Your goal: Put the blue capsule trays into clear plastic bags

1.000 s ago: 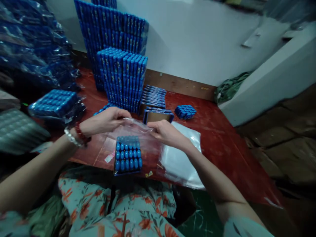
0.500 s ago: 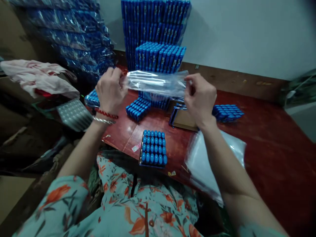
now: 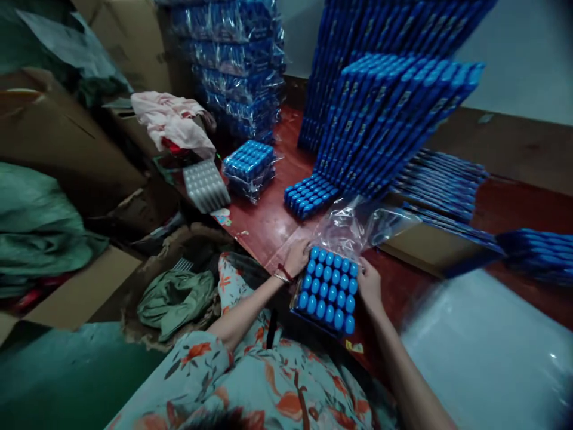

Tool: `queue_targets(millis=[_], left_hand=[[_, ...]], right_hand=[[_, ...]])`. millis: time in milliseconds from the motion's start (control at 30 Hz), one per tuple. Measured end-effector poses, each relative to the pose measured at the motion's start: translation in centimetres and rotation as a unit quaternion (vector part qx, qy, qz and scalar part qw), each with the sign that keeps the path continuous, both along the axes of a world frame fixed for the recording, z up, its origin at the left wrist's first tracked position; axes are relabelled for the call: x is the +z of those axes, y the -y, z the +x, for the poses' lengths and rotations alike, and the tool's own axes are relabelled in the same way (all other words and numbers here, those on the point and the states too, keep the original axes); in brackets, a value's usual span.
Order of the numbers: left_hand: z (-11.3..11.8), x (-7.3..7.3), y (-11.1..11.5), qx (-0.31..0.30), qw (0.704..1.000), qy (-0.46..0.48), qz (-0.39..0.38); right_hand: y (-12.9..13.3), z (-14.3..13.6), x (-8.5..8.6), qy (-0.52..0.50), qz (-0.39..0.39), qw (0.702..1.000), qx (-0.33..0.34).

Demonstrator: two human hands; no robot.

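Note:
In the head view a pack of blue-capped pieces [image 3: 329, 289], set in close rows in a shallow box, sits at the table's near edge. A clear plastic bag [image 3: 344, 224] spreads crumpled from its far side. My left hand [image 3: 299, 258] is closed on the bag's edge at the pack's far left corner. At the far right corner my right hand [image 3: 369, 283] is closed on the bag too, its fingertips partly hidden. How far the bag's mouth reaches over the pack I cannot tell.
Behind stand tall stacks of blue packs [image 3: 398, 101]. Bagged packs [image 3: 249, 164] and a small unwrapped pack [image 3: 311, 194] lie on the red table [image 3: 264, 230]. To the right are flat clear bags [image 3: 487, 346] and a cardboard piece [image 3: 430, 248]. Boxes [image 3: 67, 137] crowd the left.
Both hands have come down from in front of the stacks to the near pack, bringing the bag, which was stretched between them and now lies at the pack's far side. The view has swung left.

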State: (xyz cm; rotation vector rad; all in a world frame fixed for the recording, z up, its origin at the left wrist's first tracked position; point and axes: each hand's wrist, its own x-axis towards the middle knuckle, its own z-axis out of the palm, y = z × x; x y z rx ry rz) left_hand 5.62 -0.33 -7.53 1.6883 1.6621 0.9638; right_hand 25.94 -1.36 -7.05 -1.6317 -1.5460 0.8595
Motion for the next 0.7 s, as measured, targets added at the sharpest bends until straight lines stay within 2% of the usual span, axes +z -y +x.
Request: queue_targets(millis=[167, 267, 333, 433, 567, 700], left_hand=[[0.3, -0.9, 5.6, -0.003, 0.999, 0.04, -0.01], [-0.2, -0.7, 7.5, -0.016, 0.997, 0.07, -0.017], [-0.6, -0.4, 7.6, -0.033, 0.995, 0.088, -0.027], [-1.2, -0.1, 6.4, -0.052, 0.993, 0.098, -0.049], [-1.5, -0.5, 5.0, -0.038, 0.993, 0.082, -0.074], [-1.5, -1.1, 5.4, -0.026, 0.994, 0.057, -0.094]], right_hand=[[5.8, -0.1, -0.6, -0.011, -0.007, 1.0, -0.021], [7.2, -0.1, 0.1, -0.015, -0.003, 1.0, -0.005], [7.0, -0.1, 0.6, -0.011, 0.0, 1.0, -0.014], [5.7, -0.1, 0.9, -0.017, -0.009, 0.999, -0.043], [4.6, 0.0, 0.3, -0.028, -0.025, 0.998, -0.051], [5.1, 0.1, -0.3, -0.041, -0.045, 0.997, -0.045]])
